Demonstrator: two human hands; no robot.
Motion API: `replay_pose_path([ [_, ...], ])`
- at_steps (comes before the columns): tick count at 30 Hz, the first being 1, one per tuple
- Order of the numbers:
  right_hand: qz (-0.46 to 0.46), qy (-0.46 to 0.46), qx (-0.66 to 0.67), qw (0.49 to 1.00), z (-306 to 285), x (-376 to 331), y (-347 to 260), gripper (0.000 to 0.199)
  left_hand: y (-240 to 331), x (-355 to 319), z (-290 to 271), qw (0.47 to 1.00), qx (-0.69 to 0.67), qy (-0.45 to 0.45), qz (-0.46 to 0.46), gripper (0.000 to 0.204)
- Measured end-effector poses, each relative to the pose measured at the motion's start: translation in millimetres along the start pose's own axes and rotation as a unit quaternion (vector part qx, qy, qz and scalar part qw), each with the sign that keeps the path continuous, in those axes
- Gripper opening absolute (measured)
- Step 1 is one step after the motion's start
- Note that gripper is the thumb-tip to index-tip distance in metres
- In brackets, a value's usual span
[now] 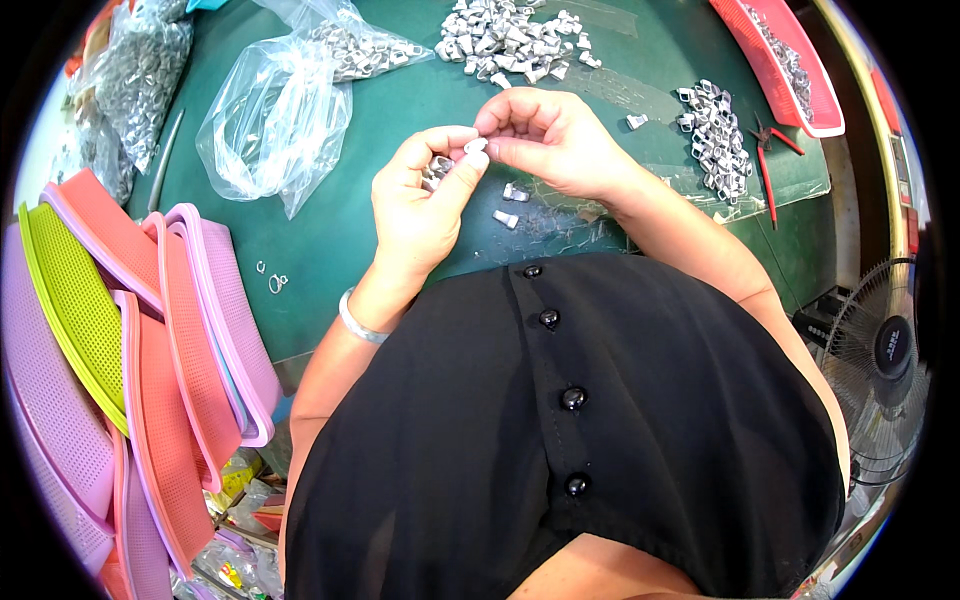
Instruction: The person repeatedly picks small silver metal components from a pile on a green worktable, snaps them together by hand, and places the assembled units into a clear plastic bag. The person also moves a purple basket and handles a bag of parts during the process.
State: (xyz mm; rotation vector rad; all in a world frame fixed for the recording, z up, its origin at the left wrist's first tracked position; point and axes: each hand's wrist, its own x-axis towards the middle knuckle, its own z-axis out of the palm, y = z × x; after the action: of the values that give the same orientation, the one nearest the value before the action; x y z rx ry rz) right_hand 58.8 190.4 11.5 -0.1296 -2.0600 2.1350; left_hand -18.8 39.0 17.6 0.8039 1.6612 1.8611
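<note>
My left hand point(418, 205) is closed around a few small grey metal fittings point(437, 172) in its curled fingers. Between its thumb and forefinger it pinches one more small metal fitting point(476, 146). From the right, the thumb and fingertips of my right hand point(560, 142) close on that same piece; they partly cover it, so its exact shape is hard to make out. Just below the hands, two loose fittings, an upper one point(515, 192) and a lower one point(506, 218), lie on the green tabletop point(330, 285).
Beyond my hands is a large pile of fittings point(515, 40); a smaller heap point(715, 140) lies right, beside red-handled pliers point(768, 170). A clear plastic bag point(280, 120) spreads at left. Stacked plastic baskets point(185, 340) crowd the left edge. A pink basket point(780, 70) and fan point(890, 350) stand right.
</note>
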Motion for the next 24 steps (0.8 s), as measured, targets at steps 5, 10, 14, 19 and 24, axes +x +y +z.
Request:
replay_pose_path([
  [5,0.004,-0.004,0.017,1.0,0,0,-1,0.013,1,5,-6,0.964,-0.201,0.017,-0.171,0.014],
  [10,0.013,-0.01,0.044,0.999,1,0,-3,0.013,0,10,-9,0.898,-0.334,0.007,-0.285,0.013],
  [14,0.011,-0.017,0.048,0.999,1,0,-2,0.012,-9,12,-15,0.84,-0.423,-0.01,-0.34,0.016],
  [19,0.003,-0.024,0.013,1.0,0,0,0,0.011,-17,13,-21,0.799,-0.475,-0.058,-0.365,0.019],
  [24,0.006,0.03,0.005,1.0,-2,0,2,0.01,-18,12,-20,0.797,-0.499,-0.04,-0.339,0.028],
])
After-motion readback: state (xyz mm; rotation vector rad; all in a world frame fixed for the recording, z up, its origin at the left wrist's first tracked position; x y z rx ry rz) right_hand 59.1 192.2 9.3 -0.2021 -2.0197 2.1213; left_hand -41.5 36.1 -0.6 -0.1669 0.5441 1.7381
